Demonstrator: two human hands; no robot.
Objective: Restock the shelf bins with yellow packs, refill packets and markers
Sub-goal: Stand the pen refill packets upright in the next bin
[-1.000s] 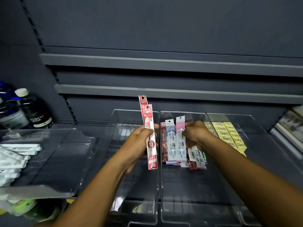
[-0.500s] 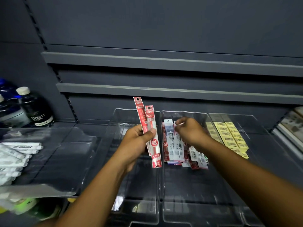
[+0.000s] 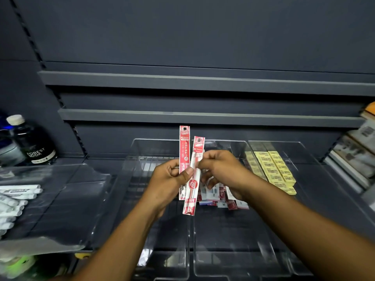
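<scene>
The left grip (image 3: 164,181) grasps two red refill packets (image 3: 184,151) upright between thumb and fingers, over the seam between two clear bins. The right grip (image 3: 221,169) pinches the nearer packet (image 3: 192,185), which bears a white character on a red disc. Partly hidden by the right grip, a loose heap of packets (image 3: 223,197) lies in the middle bin (image 3: 223,236), too overlapped to count. Yellow packs (image 3: 274,169) lie in two rows in the right bin (image 3: 304,153). White markers (image 3: 14,196) lie in the left tray (image 3: 60,199), near one bottle (image 3: 34,147) labelled FOREST SODA.
</scene>
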